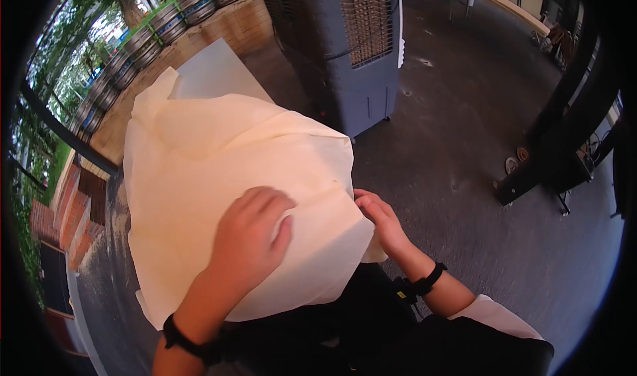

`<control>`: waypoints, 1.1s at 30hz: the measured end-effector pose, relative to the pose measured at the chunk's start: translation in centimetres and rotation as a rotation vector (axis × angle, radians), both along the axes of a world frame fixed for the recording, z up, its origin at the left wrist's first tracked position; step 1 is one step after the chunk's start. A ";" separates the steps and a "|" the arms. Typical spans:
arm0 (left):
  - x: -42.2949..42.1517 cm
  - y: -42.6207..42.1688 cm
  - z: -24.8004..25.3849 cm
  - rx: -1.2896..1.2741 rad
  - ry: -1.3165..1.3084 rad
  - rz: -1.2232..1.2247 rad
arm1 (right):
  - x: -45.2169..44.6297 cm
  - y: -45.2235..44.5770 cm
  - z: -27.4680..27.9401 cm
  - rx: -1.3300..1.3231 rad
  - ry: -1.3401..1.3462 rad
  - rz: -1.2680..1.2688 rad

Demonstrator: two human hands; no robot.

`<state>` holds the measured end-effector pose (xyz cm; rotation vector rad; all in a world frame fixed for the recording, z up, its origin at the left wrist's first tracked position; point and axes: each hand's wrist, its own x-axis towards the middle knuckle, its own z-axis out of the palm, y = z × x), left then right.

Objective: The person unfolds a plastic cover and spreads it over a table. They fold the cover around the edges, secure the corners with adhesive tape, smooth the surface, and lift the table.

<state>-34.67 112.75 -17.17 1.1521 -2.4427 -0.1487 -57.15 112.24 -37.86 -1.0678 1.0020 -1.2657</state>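
A large cream-coloured sheet (199,157), creased and thin like cloth or paper, spreads out in front of me and droops at its edges. My left hand (255,223) is over the near middle of the sheet, palm down, with its fingers slightly bent and the thumb apart; nothing shows in it. At the sheet's right edge, my right hand (379,218) has its fingers curled against the border, and part of its grip is hidden. A smooth grey panel or tabletop (219,74) sticks out from under the far side of the sheet.
A tall grey air cooler (368,90) stands on the dark floor (451,124) just beyond the sheet. Several metal kegs (169,24) line a low wall at the back left. A black post base (524,183) and a long wooden table (497,1) are to the right.
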 end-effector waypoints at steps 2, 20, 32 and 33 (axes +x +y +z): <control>-3.2 -2.6 -2.6 -0.047 -0.015 -0.147 | 0.6 0.3 2.0 0.187 -0.166 0.024; -8.5 -10.1 -9.0 0.173 -0.429 -0.378 | 2.5 7.2 -2.0 0.095 -0.284 -0.029; -8.0 -10.5 -9.7 0.133 -0.251 -0.445 | 5.5 7.3 0.1 0.587 -1.072 0.105; -7.9 -10.5 -9.7 0.138 -0.258 -0.444 | 5.9 7.0 0.4 0.617 -1.032 0.036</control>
